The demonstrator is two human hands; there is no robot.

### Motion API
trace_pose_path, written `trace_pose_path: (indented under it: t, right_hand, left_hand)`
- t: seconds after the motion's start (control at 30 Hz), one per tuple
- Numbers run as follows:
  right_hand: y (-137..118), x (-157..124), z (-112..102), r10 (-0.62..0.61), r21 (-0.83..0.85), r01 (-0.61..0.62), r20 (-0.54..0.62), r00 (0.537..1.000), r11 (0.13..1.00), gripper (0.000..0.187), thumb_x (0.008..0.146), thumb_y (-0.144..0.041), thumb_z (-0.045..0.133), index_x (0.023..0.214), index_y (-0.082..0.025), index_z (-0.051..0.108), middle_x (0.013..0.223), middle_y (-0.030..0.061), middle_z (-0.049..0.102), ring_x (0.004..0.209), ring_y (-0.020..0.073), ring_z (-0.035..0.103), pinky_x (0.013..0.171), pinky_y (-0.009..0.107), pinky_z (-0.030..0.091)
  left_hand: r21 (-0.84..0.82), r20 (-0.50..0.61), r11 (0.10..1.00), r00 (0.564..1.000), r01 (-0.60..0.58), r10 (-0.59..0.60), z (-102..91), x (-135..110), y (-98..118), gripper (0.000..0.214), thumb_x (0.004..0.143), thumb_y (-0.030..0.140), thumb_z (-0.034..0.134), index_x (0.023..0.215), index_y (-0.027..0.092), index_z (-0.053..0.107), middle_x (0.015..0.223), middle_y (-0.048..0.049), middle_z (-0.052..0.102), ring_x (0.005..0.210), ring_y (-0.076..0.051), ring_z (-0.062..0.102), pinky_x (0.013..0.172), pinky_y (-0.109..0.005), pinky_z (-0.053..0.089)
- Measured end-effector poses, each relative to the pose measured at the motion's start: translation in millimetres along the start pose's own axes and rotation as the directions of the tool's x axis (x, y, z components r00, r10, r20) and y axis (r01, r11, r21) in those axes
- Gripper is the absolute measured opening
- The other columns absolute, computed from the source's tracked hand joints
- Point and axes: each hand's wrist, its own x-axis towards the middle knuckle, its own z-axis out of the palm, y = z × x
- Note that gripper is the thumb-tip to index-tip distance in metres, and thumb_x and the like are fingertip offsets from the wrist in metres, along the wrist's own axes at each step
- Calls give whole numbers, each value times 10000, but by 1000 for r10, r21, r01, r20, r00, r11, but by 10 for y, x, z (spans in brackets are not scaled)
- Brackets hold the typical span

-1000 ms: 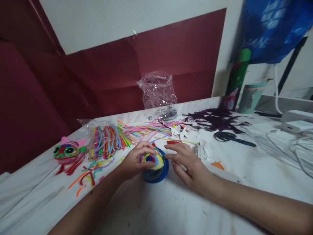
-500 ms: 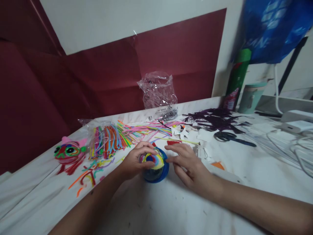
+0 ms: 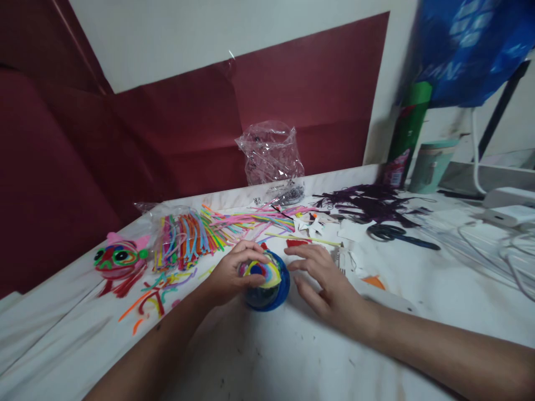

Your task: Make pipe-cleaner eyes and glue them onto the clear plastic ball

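A blue round ball-like object [image 3: 267,287] with coloured pipe-cleaner swirls on top rests on the white table [image 3: 267,356]. My left hand [image 3: 229,273] is wrapped round its left side, gripping it. Just to the object's right is my right hand [image 3: 324,278], fingers spread and slightly curled, fingertips near the blue rim; it holds nothing. A bag of coloured pipe cleaners [image 3: 181,236] lies just behind my left hand.
A pink and green pipe-cleaner figure [image 3: 119,262] sits at the left. Loose pipe-cleaner strands [image 3: 251,220], a crumpled clear bag [image 3: 271,153], purple scraps [image 3: 368,200], black scissors [image 3: 397,234], a green can [image 3: 403,136], a cup [image 3: 430,164] and white cables [image 3: 501,239] lie further back and right.
My right hand's fingers have drawn slightly back from the blue object's rim. The left hand keeps its grip and the object has not moved.
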Motion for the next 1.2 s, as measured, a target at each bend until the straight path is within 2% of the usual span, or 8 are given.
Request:
trace_pose_path:
  t: [0.07, 0.2, 0.37, 0.57, 0.77, 1.0, 1.1, 1.2]
  right_hand:
    - [16, 15, -3, 126, 33, -126, -1, 992, 992, 65, 859, -164, 478, 821, -211, 504, 838, 71, 621, 799, 205, 563, 715, 370, 475]
    - [38, 36, -7, 309, 93, -315, 66, 949, 945, 198, 896, -285, 462, 708, -222, 463, 617, -4, 546, 564, 145, 509, 535, 266, 429]
    - [13, 42, -6, 303, 74, -311, 104, 947, 947, 298, 928, -314, 393, 654, -220, 465, 583, -6, 531, 559, 149, 507, 537, 264, 411]
    - [-1, 61, -11, 353, 119, -363, 93, 931, 924, 234, 905, -291, 395, 698, -221, 476, 591, -17, 515, 545, 141, 491, 519, 248, 406]
    - [88, 105, -25, 448, 167, -473, 171, 878, 865, 263, 876, -315, 440, 641, -205, 485, 571, -25, 496, 549, 131, 471, 523, 250, 404]
    - [84, 46, 25, 487, 105, -571, 411, 771, 814, 144, 768, -245, 573, 639, -194, 535, 531, -64, 412, 503, 107, 393, 460, 227, 282]
    - [80, 99, -28, 433, 282, -556, 397, 809, 782, 157, 820, -273, 530, 682, -198, 533, 616, -31, 503, 601, 132, 476, 570, 258, 388]
    - [84, 213, -140, 411, 625, -529, 340, 846, 574, 198, 825, -365, 575, 723, -205, 517, 884, 36, 608, 844, 171, 564, 771, 315, 440]
  left_hand:
    - [-9, 1, 1000, 1000, 9, -9, -1, 0, -7, 349, 698, 476, 706, 934, 220, 701, 1084, -77, 542, 1047, -241, 511, 977, -381, 369]
    - [-26, -8, 999, 1000, 21, -21, 6, -1, -17, 338, 687, 457, 723, 930, 224, 700, 1084, -75, 543, 1053, -237, 510, 976, -374, 371]
    - [-25, -9, 1000, 1000, 15, -15, 14, 0, 12, 314, 695, 432, 721, 925, 219, 705, 1079, -75, 553, 1056, -237, 511, 971, -369, 371]
    - [-25, -3, 1000, 1000, 15, -15, 5, -1, 30, 318, 703, 432, 715, 932, 213, 701, 1077, -75, 546, 1060, -233, 509, 976, -363, 362]
    - [-15, -2, 999, 1000, 30, -30, 9, 6, 43, 364, 695, 500, 698, 917, 212, 704, 1070, -80, 547, 1050, -240, 506, 978, -379, 367]
    - [-21, -6, 1000, 1000, 17, -17, 16, -1, 32, 343, 697, 476, 706, 924, 219, 703, 1081, -80, 542, 1060, -242, 506, 984, -384, 361]
    - [-19, -6, 1000, 1000, 21, -21, 11, -2, 29, 337, 696, 469, 708, 922, 219, 705, 1077, -80, 546, 1052, -241, 510, 980, -381, 365]
    - [-25, -7, 999, 1000, 28, -28, 7, 2, 34, 327, 692, 456, 717, 915, 217, 707, 1072, -81, 545, 1050, -241, 514, 980, -377, 365]
